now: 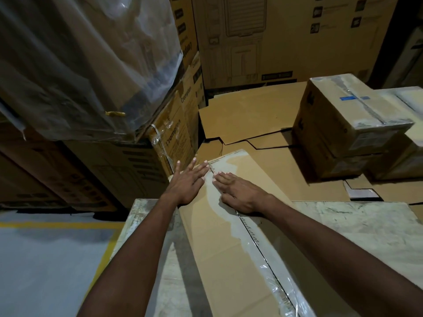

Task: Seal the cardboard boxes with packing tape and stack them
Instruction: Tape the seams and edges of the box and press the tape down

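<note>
The counter carries a long box, its taped seam running away from the person. Both grips lie released, fingers flat, near the far end: left grip mostly on bare cardboard beside the tape, right grip on the tape.

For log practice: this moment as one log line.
step: pressing tape | left hand: flat on box | right hand: flat on tape | sealed boxes: stacked right
</note>
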Demonstrator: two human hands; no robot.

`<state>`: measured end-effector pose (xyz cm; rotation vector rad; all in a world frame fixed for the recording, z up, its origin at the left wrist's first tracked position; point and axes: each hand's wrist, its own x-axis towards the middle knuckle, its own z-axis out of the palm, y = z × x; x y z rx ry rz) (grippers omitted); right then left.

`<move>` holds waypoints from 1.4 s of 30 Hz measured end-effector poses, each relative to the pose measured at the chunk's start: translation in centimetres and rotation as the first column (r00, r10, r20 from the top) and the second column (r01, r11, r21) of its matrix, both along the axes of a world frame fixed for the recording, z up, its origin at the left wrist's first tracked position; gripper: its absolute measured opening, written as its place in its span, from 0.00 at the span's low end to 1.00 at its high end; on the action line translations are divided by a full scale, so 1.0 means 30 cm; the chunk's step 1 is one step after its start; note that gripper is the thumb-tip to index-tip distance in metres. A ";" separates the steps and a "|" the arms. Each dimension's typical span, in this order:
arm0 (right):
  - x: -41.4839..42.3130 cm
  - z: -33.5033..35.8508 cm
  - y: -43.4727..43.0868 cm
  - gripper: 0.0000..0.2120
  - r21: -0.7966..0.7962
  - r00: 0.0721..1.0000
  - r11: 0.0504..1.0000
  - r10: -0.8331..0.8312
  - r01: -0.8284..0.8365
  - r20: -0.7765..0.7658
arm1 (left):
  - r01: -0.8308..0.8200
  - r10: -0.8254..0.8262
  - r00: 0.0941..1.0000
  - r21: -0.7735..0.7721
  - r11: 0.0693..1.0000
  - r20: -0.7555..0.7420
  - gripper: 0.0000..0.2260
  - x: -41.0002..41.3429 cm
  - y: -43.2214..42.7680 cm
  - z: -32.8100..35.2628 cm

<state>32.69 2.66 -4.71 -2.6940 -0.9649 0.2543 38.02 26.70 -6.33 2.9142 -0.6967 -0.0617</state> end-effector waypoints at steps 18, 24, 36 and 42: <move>-0.497 -0.018 -0.201 0.31 0.062 1.000 0.998 0.000 0.001 -0.016 | -0.155 0.159 0.987 0.201 0.967 -0.008 0.24 -0.065 -0.099 0.034; -0.641 -0.010 -0.237 0.37 0.031 0.999 0.999 -0.034 0.035 -0.034 | -0.249 0.253 0.968 0.190 0.950 0.007 0.25 -0.110 -0.161 0.038; -0.780 0.027 -0.268 0.31 0.008 0.998 0.998 -0.059 0.059 -0.017 | -0.107 0.104 0.992 -0.031 0.994 -0.070 0.24 -0.506 -0.206 0.025; -0.947 0.015 -0.366 0.37 -0.005 0.999 1.000 0.006 -0.006 0.049 | -0.228 0.224 0.973 -0.087 0.970 -0.058 0.25 -0.717 -0.258 0.005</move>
